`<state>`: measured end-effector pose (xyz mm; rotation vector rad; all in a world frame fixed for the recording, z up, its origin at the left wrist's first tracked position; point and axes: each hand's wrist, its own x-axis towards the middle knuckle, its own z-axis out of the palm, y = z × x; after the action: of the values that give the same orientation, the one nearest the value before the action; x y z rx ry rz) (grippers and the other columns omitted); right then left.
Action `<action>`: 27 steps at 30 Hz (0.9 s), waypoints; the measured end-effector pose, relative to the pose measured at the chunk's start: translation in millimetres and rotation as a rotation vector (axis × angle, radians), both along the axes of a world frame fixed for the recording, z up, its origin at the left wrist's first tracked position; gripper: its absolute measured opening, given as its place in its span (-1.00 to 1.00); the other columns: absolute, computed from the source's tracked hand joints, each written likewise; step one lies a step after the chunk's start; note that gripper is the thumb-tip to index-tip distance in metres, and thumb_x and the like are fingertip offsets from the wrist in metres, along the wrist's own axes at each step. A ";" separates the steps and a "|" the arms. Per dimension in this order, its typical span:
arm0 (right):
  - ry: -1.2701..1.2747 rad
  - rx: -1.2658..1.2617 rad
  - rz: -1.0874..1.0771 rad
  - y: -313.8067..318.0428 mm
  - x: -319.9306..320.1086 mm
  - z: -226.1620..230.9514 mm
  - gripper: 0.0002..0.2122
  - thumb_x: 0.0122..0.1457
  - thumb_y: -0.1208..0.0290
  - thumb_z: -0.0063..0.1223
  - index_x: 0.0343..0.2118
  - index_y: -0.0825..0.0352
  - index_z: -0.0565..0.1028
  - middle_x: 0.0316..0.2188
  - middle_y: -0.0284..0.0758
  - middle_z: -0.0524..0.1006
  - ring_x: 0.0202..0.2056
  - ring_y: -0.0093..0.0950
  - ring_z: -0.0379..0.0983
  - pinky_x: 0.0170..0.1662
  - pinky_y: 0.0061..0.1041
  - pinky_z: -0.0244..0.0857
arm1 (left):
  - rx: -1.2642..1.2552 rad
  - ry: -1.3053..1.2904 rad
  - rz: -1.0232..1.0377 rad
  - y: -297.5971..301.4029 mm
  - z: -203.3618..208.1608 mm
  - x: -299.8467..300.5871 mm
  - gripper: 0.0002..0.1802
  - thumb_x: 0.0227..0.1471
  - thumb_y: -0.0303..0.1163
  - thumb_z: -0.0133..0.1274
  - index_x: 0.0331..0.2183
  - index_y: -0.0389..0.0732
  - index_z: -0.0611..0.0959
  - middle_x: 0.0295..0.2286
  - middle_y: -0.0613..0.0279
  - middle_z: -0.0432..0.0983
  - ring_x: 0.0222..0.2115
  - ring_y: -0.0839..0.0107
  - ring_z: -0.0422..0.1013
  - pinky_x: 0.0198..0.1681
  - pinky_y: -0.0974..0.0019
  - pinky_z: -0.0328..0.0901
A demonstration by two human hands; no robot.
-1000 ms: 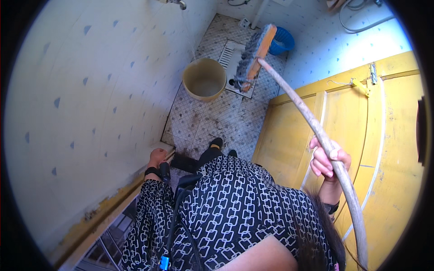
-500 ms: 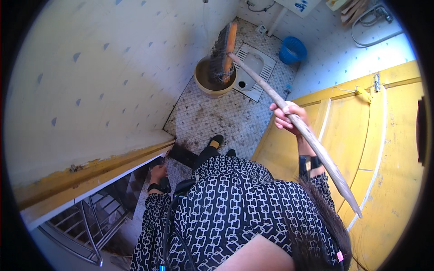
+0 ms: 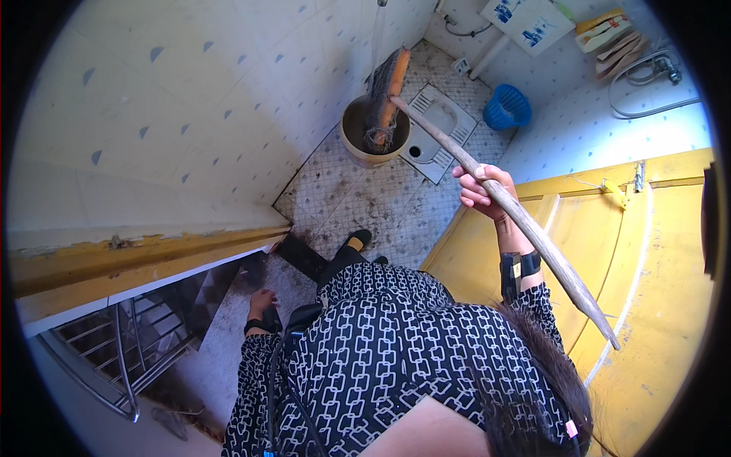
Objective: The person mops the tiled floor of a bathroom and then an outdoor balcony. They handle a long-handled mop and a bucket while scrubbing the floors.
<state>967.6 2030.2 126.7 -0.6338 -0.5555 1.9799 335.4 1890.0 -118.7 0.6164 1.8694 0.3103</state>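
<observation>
My right hand [image 3: 486, 190] is closed around the bare wooden handle [image 3: 539, 242] of a broom. The handle slants from the lower right up to an orange-backed broom head [image 3: 393, 95] with dark bristles. That head stands tilted in the mouth of a beige bucket [image 3: 354, 154], its lower end inside the rim and its upper end sticking out. A faint pale streak, perhaps water, runs down above it from a small tap [image 3: 381, 3]. Low at my left side hangs my left hand [image 3: 263, 299], fingers loosely bent and apart, with nothing visible in it.
A squat toilet [image 3: 435, 126] is set in the dirty tiled floor [image 3: 324, 194] beside the bucket. Behind it stands a blue basket [image 3: 506, 107]. A yellow door [image 3: 563, 228] is close on my right. Metal railings [image 3: 126, 358] lie beyond the doorway at left.
The view has shifted, so the bucket and room sit slightly lower and farther right. The broom head remains over the bucket, in my right hand's grip. My left hand still hangs low.
</observation>
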 end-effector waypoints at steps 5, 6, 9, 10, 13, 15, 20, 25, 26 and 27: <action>0.126 0.086 -0.001 6.2 -4.9 24.3 -0.61 0.06 0.35 -0.17 -0.18 0.64 0.30 -0.73 -0.44 0.24 -0.78 -0.66 0.15 -0.45 -0.53 0.27 | 0.091 0.053 -0.189 47.9 8.7 15.6 -0.72 -0.01 -0.33 0.00 -0.34 -0.38 0.52 -0.53 0.10 0.46 -0.61 0.34 0.43 -0.58 0.26 0.38; 0.133 0.095 0.009 8.8 -5.4 26.5 -0.61 0.06 0.35 -0.17 -0.18 0.64 0.29 -0.72 -0.45 0.24 -0.78 -0.66 0.15 -0.45 -0.53 0.26 | 0.087 0.052 -0.188 58.7 10.9 20.8 -0.72 -0.01 -0.33 0.00 -0.34 -0.38 0.52 -0.53 0.10 0.46 -0.61 0.34 0.43 -0.58 0.26 0.38; 0.182 0.106 -0.023 19.7 -1.5 29.8 -0.58 0.05 0.33 -0.17 -0.17 0.66 0.27 -0.72 -0.45 0.24 -0.78 -0.66 0.16 -0.45 -0.54 0.26 | 0.156 0.022 -0.183 101.9 18.8 44.8 -0.71 -0.01 -0.30 0.01 -0.32 -0.35 0.53 -0.54 0.15 0.47 -0.61 0.37 0.43 -0.57 0.32 0.36; 0.202 0.104 -0.034 22.5 0.4 31.9 -0.57 0.04 0.32 -0.17 -0.16 0.66 0.27 -0.71 -0.45 0.24 -0.77 -0.66 0.16 -0.46 -0.55 0.25 | 0.166 0.004 -0.223 116.8 23.3 54.1 -0.70 0.00 -0.28 0.01 -0.31 -0.33 0.54 -0.52 0.15 0.47 -0.61 0.39 0.43 -0.57 0.35 0.35; 0.247 0.108 -0.050 35.3 5.8 37.3 -0.59 0.05 0.32 -0.19 -0.17 0.63 0.26 -0.71 -0.44 0.25 -0.75 -0.64 0.19 -0.41 -0.55 0.24 | 0.178 -0.025 -0.302 156.3 31.0 82.7 -0.69 0.01 -0.24 0.03 -0.28 -0.29 0.54 -0.50 0.18 0.48 -0.61 0.42 0.43 -0.58 0.39 0.32; 0.286 0.111 -0.038 48.0 5.8 44.6 -0.60 0.05 0.33 -0.18 -0.17 0.62 0.26 -0.72 -0.43 0.25 -0.75 -0.62 0.19 -0.39 -0.53 0.25 | 0.193 -0.030 -0.309 179.8 24.1 85.8 -0.68 0.01 -0.23 0.03 -0.27 -0.28 0.54 -0.49 0.19 0.48 -0.60 0.44 0.43 -0.58 0.41 0.31; 0.231 0.092 -0.034 78.3 14.6 50.2 -0.60 0.05 0.35 -0.16 -0.16 0.63 0.24 -0.72 -0.43 0.25 -0.75 -0.63 0.20 -0.39 -0.55 0.23 | 0.141 -0.141 -0.305 240.3 25.6 112.7 -0.65 0.02 -0.20 0.01 -0.24 -0.27 0.52 -0.47 0.23 0.49 -0.58 0.44 0.44 -0.55 0.39 0.32; 0.227 0.064 -0.100 123.6 3.7 59.2 -0.58 0.06 0.37 -0.12 -0.14 0.64 0.20 -0.72 -0.43 0.25 -0.76 -0.63 0.20 -0.43 -0.56 0.20 | 0.142 -0.244 -0.146 313.6 20.9 144.6 -0.68 0.03 -0.19 0.04 -0.29 -0.26 0.52 -0.49 0.24 0.48 -0.56 0.43 0.44 -0.54 0.38 0.35; 0.206 0.057 -0.150 128.5 5.8 66.7 -0.58 0.06 0.37 -0.12 -0.13 0.64 0.18 -0.72 -0.43 0.26 -0.76 -0.63 0.20 -0.43 -0.56 0.20 | 0.130 -0.313 -0.081 329.2 8.0 157.6 -0.69 0.02 -0.18 0.05 -0.32 -0.25 0.52 -0.50 0.24 0.47 -0.56 0.43 0.44 -0.53 0.38 0.36; 0.200 0.051 -0.172 135.1 8.1 66.3 -0.57 0.06 0.37 -0.12 -0.11 0.64 0.16 -0.72 -0.42 0.27 -0.76 -0.62 0.21 -0.44 -0.57 0.20 | 0.136 -0.324 -0.092 347.2 -3.6 170.2 -0.67 0.02 -0.17 0.06 -0.37 -0.28 0.51 -0.51 0.22 0.46 -0.56 0.41 0.45 -0.53 0.39 0.37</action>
<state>975.7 2165.3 193.0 -0.4315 -0.4133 1.8352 505.6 2237.2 -122.3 0.6975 1.5140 0.4517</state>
